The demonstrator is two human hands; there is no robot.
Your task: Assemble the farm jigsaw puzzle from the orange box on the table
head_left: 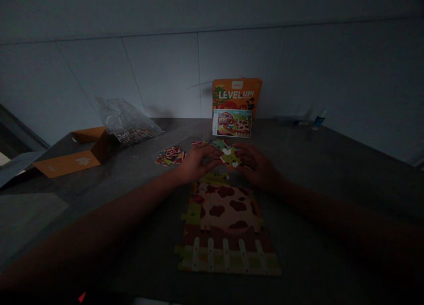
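Note:
My left hand (200, 162) and my right hand (260, 167) are raised at the far end of a partly joined puzzle (228, 225). Between them are a few green jigsaw puzzle pieces (232, 157) with white and red patches, and the fingers of both hands close on their edges. The joined part, flat on the table, pictures a brown-spotted cow above a white fence. Knobs stick out along its left side. Dim light and my fingers hide where one piece ends and another begins.
Loose puzzle pieces (170, 156) lie left of my left hand. A picture card (232, 123) leans on an orange box (236, 90) by the wall. Leftward are an open orange carton (71, 161) and a clear plastic bag (127, 121). A small bottle (318, 120) stands at the right.

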